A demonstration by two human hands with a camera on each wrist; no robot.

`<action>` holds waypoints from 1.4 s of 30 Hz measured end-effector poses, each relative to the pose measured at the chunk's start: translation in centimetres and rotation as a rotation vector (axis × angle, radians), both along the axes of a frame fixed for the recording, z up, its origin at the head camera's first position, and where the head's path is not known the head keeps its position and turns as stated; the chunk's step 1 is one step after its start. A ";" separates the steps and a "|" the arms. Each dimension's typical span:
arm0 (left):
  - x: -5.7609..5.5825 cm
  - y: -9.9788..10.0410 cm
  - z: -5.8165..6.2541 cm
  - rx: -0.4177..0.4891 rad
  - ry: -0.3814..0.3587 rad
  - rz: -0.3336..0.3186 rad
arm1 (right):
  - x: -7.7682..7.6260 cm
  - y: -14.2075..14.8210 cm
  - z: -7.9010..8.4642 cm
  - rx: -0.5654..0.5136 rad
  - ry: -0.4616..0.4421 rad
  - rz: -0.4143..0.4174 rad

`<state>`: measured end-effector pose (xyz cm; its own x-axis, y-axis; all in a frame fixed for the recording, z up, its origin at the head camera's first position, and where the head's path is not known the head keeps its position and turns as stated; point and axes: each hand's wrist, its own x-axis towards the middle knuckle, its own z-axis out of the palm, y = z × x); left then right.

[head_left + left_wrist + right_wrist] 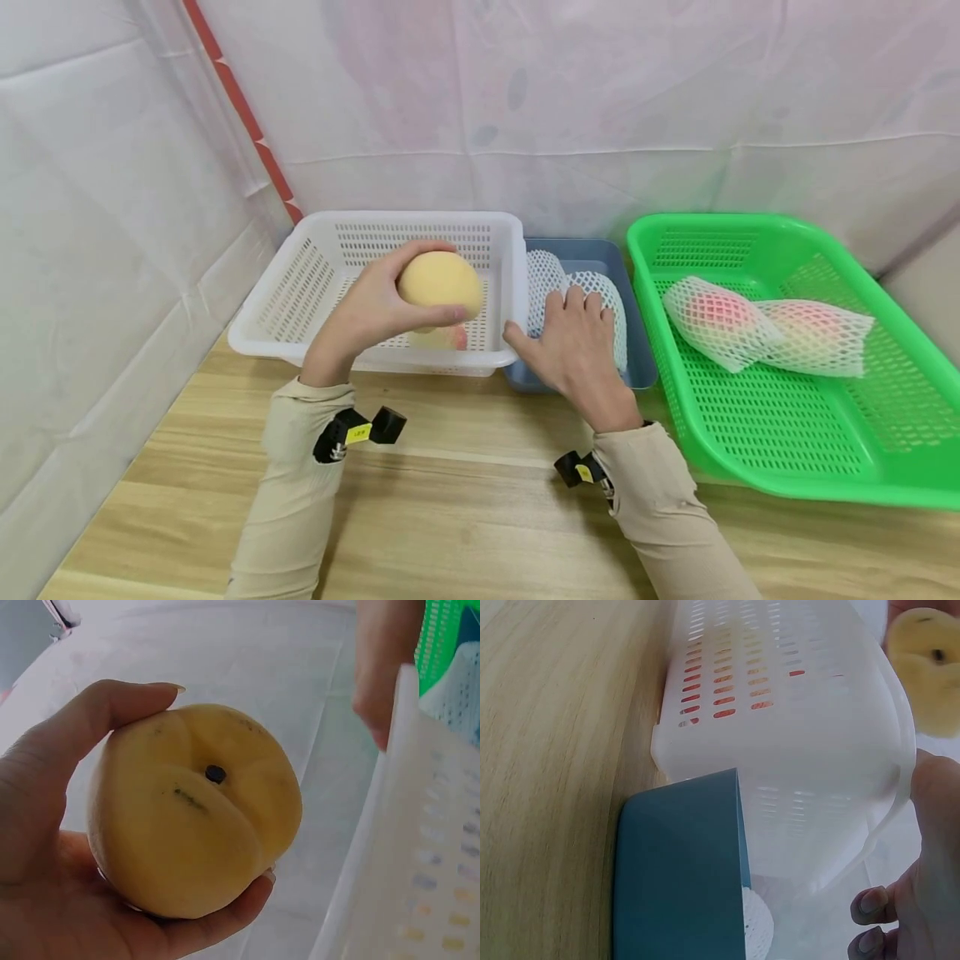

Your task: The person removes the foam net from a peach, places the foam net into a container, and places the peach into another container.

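My left hand (378,304) holds a yellow peach (441,285) above the white basket (510,358). Fingers and thumb wrap its sides. In the left wrist view the peach (195,817) shows a crease and a dark stem spot in its dimple. Another peach (457,337), yellow and red, lies inside the basket, partly hidden. My right hand (573,346) is over the blue-grey tray (640,367), fingers loosely bent, with the thumb at the basket's right rim. Beneath it lie white foam nets (543,279); whether the fingers touch them I cannot tell.
To the right stands a large green basket (795,479) containing two fruits in foam nets (720,317). All the containers sit on a wooden table (465,517). A pale cloth (600,100) hangs behind them and along the left side.
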<state>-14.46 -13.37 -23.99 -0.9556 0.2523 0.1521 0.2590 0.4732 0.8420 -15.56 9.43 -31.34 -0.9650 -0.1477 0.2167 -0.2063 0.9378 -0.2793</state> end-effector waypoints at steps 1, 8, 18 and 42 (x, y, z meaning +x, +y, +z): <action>-0.2 -0.3 -0.1 -0.005 -0.016 0.021 | 0.0 0.0 0.0 -0.002 0.003 0.000; -1.0 -1.9 -0.6 0.009 -0.104 0.089 | 0.1 0.0 0.1 -0.017 0.009 0.000; -0.4 -4.7 -1.3 -0.228 -0.168 0.237 | 0.2 0.3 0.0 -0.014 0.007 0.001; -1.8 -8.7 -4.5 -0.630 -0.413 0.386 | 0.3 -0.4 0.2 -0.052 -0.019 0.013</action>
<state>-16.31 -22.03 -28.52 -0.9402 -0.1827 -0.2876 -0.2878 0.8778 0.3831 -15.23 9.03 -31.14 -0.9671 -0.1491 0.2063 -0.2124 0.9193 -0.3314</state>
